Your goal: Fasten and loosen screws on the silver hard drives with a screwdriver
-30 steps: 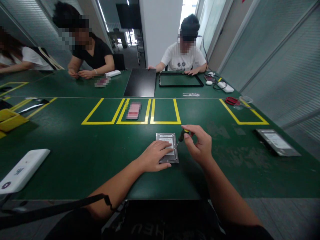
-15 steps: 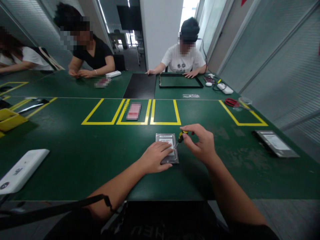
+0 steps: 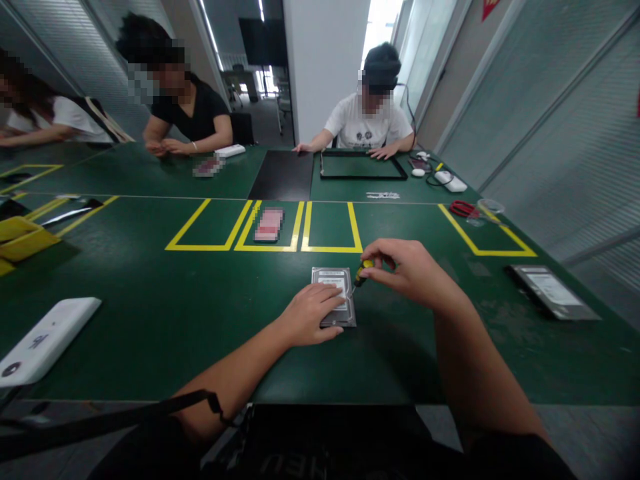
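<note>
A silver hard drive [image 3: 345, 313] with a white label lies flat on the green table in front of me. My left hand [image 3: 313, 313] rests across its left part, fingers stretched over the label and thumb by the near edge. Between the thumb and fingers of my right hand [image 3: 400, 270] is a small yellow and black screwdriver [image 3: 363, 272]. It leans with its handle up and right, and its tip is at the drive's right edge. Whether the tip sits in a screw is too small to tell.
Another drive-like metal unit [image 3: 553, 292] lies at the right. A white power bank-like device [image 3: 47, 343] is at the left, near a yellow bin [image 3: 30, 243]. Ahead are a pink phone-like object [image 3: 269, 225] and red-handled scissors [image 3: 465, 209]. Across the table, a co-worker touches a black panel [image 3: 283, 175] and frame [image 3: 363, 177].
My right hand has turned around the screwdriver, its wrist and forearm swinging out to the right. My left hand and the hard drive stay in place. The view has tilted slightly.
</note>
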A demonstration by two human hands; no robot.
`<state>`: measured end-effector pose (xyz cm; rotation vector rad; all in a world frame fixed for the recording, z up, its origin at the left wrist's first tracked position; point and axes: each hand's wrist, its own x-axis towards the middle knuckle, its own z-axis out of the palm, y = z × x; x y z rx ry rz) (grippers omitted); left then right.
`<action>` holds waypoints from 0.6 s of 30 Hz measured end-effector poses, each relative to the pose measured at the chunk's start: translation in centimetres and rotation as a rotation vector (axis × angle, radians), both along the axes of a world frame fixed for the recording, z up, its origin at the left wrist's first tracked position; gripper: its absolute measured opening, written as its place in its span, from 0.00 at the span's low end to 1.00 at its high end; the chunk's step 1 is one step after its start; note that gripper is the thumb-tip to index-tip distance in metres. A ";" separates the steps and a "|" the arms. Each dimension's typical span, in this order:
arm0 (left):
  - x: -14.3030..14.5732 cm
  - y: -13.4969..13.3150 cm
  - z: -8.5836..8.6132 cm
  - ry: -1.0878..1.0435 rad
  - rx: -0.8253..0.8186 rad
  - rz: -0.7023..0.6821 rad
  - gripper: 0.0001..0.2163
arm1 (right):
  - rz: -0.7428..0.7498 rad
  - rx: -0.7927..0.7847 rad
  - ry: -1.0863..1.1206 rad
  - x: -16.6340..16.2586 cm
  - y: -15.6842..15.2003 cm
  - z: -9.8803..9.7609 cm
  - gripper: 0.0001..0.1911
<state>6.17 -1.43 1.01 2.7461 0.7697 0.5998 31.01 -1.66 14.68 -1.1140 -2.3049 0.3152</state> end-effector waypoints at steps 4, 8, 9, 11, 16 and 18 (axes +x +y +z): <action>-0.1 0.1 0.1 -0.006 -0.007 -0.001 0.28 | 0.061 -0.029 -0.041 0.2 0.4 0.8 0.05; -0.1 0.0 0.1 -0.019 -0.014 0.000 0.28 | 0.070 -0.026 -0.063 0.2 0.6 1.1 0.06; -0.1 0.0 0.1 -0.019 -0.017 -0.001 0.28 | 0.066 -0.035 -0.071 0.3 0.6 1.2 0.05; -0.1 0.1 0.1 -0.017 -0.020 -0.002 0.28 | 0.055 -0.049 -0.085 0.4 0.6 1.3 0.06; -0.2 0.3 -0.1 -0.018 -0.027 -0.006 0.29 | 0.051 -0.097 -0.105 0.9 0.6 1.7 0.06; -0.2 0.3 -0.2 -0.023 -0.032 -0.014 0.29 | 0.071 -0.101 -0.108 1.0 0.6 1.7 0.07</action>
